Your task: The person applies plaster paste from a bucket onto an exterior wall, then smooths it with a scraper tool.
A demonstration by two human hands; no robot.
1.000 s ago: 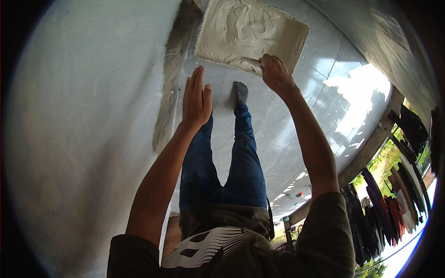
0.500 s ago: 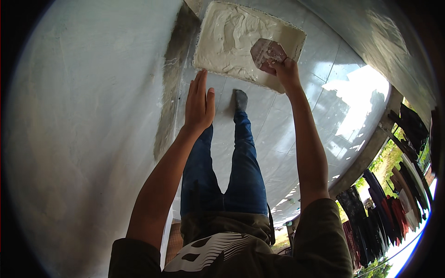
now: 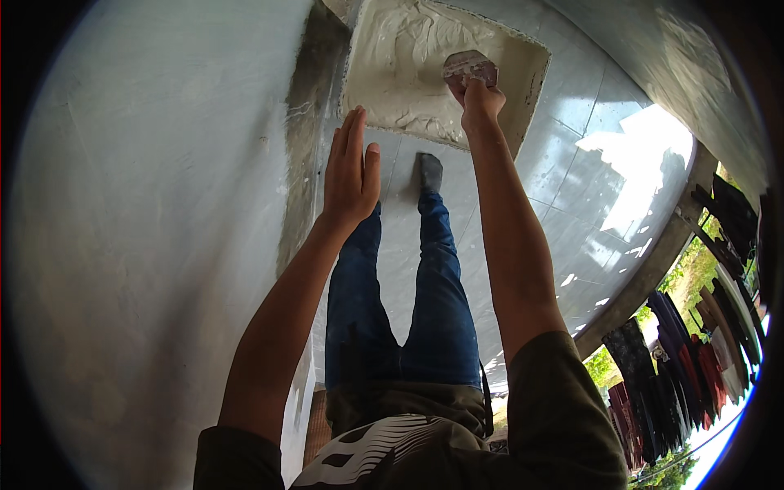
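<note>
My right hand [image 3: 483,102] is closed round the handle of a putty knife [image 3: 471,69], whose broad reddish-brown blade is smeared with pale paste. The blade is over the right half of a shallow rectangular tray [image 3: 535,102]; whether it touches what lies inside, I cannot tell. Thick cream-coloured paste [image 3: 408,49] covers much of the tray, ridged at the far side and thinner at the right. My left hand [image 3: 349,175], fingers stretched out and holding nothing, hovers by the tray's near left corner.
A grey plastered wall [image 3: 163,180] rises along my left, with a dark unfinished strip [image 3: 306,106] at its edge. The tray rests on a grey tiled floor [image 3: 555,163], just beyond my foot [image 3: 430,173]. Clothes [image 3: 661,367] hang outside at the lower right.
My right hand has moved left and farther away with the putty knife, and its blade has turned. Paste near the tray's front now lies thinner. My left hand stays almost in place.
</note>
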